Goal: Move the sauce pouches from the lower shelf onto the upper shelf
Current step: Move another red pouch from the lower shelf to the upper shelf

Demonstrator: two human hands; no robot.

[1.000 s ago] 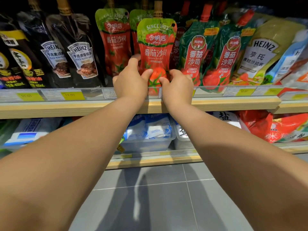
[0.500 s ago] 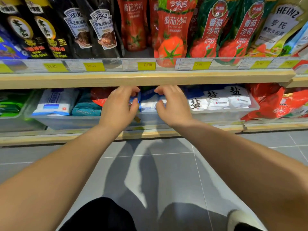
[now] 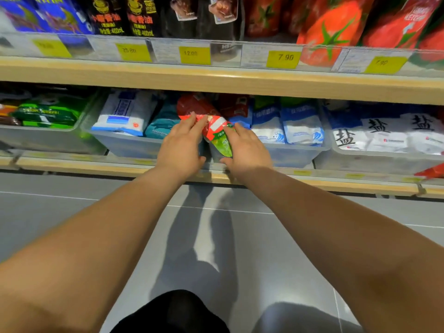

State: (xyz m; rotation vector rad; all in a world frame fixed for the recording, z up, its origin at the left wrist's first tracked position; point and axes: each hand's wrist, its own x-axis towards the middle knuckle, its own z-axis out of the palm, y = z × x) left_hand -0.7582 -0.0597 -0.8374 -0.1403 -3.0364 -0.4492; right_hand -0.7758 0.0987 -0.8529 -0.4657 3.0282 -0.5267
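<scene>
A red and green sauce pouch (image 3: 217, 133) lies tilted over the front wall of a clear bin (image 3: 125, 146) on the lower shelf (image 3: 72, 165). My left hand (image 3: 181, 146) grips its red upper part and my right hand (image 3: 245, 150) grips its green lower end. More red pouches (image 3: 230, 105) sit behind it in the bin. On the upper shelf (image 3: 216, 79) stand tomato ketchup pouches (image 3: 329, 34) at the right.
Dark sauce bottles and pouches (image 3: 141, 18) fill the upper shelf's left. White and blue bags (image 3: 295, 126) and salt bags (image 3: 384, 133) lie in clear bins on the lower shelf. Green packs (image 3: 48, 111) are at the left. Grey tiled floor (image 3: 72, 212) lies below.
Both hands left the pouch set on the upper shelf, dropped to the lower shelf, and have taken hold of a red and green pouch, pulling it toward the bin's front.
</scene>
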